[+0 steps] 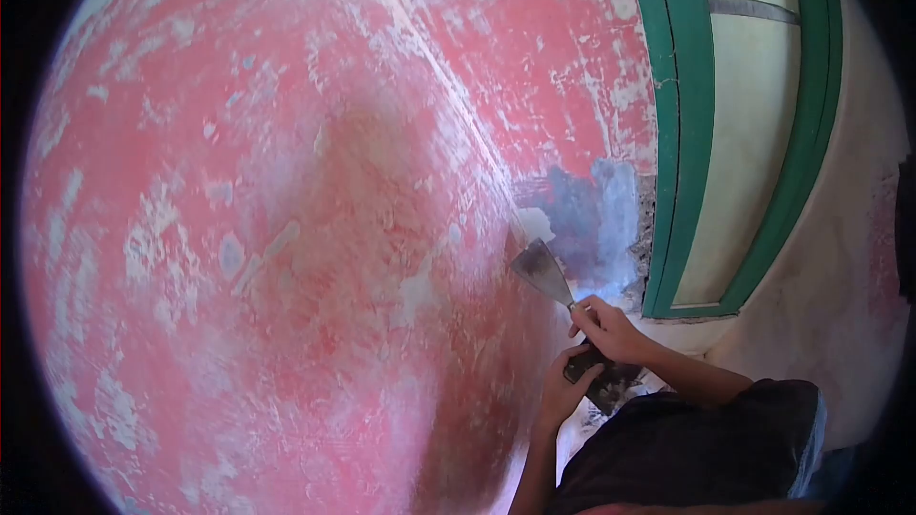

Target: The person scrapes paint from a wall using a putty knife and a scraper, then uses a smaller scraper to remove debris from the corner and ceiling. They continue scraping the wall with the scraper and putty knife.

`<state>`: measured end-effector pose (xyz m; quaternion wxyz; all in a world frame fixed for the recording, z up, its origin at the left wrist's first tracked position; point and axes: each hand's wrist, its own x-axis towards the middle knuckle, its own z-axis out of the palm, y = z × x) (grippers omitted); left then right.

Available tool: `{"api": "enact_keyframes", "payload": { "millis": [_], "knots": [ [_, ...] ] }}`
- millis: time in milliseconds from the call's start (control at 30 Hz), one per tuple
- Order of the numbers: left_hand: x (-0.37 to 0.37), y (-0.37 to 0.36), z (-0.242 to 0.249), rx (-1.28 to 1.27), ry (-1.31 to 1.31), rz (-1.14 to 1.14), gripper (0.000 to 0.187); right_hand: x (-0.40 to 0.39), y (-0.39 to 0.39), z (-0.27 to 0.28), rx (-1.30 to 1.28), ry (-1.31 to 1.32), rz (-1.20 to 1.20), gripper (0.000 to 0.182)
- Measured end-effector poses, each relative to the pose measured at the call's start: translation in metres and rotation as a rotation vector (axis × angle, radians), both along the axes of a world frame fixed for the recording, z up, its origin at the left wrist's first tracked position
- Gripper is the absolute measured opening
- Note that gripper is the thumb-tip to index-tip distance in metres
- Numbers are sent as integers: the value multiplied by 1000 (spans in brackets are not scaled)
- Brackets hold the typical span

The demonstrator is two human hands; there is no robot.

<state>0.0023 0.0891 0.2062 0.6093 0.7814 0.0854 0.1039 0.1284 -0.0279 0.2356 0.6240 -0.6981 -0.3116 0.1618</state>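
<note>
The scraper [544,274] is held in the right hand [611,334], its wide metal blade pointed up and to the left in the view. The fingers of this hand are closed around the lower end of the tool, so the handle is mostly covered. The blade is seen in front of the corner line [463,114], where two painted wall faces are met; whether the wall is touched by its edge cannot be told.

By the left hand [561,389], just below the right one, a dark object [582,366] is grasped — the thumb is laid over it, but its kind cannot be made out.

The large wall [191,324] on the left is covered with pink paint, worn and marked by many pale patches. Beyond the corner, near the blade, a grey-blue patch [601,219] is shown on the narrower wall face. Further to the right, a pale panel [754,133] is enclosed by a green frame [682,153]. A dark shirt [687,448] is seen at the bottom — worn by the person.
</note>
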Motion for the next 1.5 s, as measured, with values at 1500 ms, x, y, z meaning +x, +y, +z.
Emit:
{"api": "enact_keyframes", "payload": {
  "millis": [1500],
  "knots": [
    [69, -86, -60, 55, 93, 99, 50, 10, -171, -97, 27, 537, -60, 33]
  ]
}}
